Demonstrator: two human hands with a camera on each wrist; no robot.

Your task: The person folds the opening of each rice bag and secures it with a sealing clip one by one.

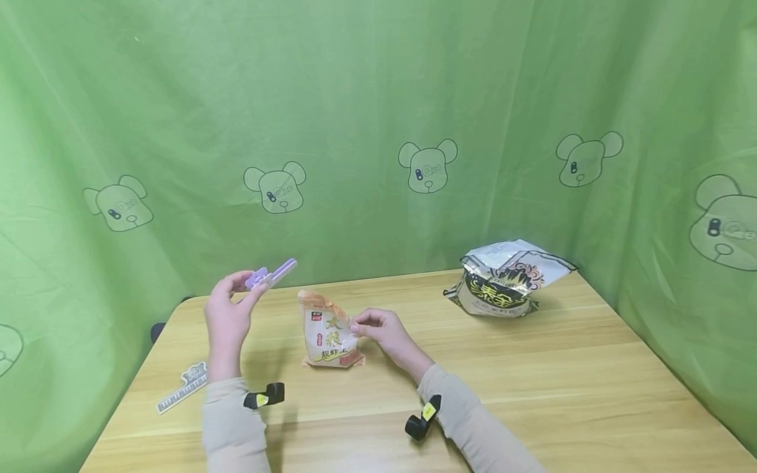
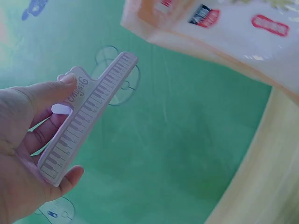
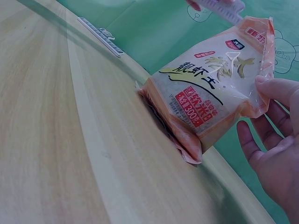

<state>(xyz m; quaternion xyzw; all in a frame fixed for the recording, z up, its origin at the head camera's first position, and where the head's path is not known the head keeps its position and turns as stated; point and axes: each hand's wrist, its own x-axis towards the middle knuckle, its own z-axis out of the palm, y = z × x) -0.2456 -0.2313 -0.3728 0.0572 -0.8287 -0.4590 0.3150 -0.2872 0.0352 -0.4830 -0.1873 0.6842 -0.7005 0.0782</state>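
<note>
My left hand [image 1: 229,322] pinches a pale purple clip [image 2: 88,114] with a piano-key print, raised above the table to the left of an orange and white snack bag [image 1: 332,335]. In the left wrist view the thumb presses the clip's tab and fingers lie behind it. My right hand [image 1: 387,335] holds the bag's right edge between thumb and fingers, as the right wrist view shows [image 3: 275,126]. The bag stands upright on the table, its top corner leaning left, its lower edge on the wood.
A second clip [image 1: 186,387], white with piano keys, lies on the table at the left, partly behind the left wrist. At the back right stands a larger white, black and gold bag [image 1: 503,282], its top folded over. Green curtains [image 1: 355,98] hang behind the wooden table [image 1: 532,394].
</note>
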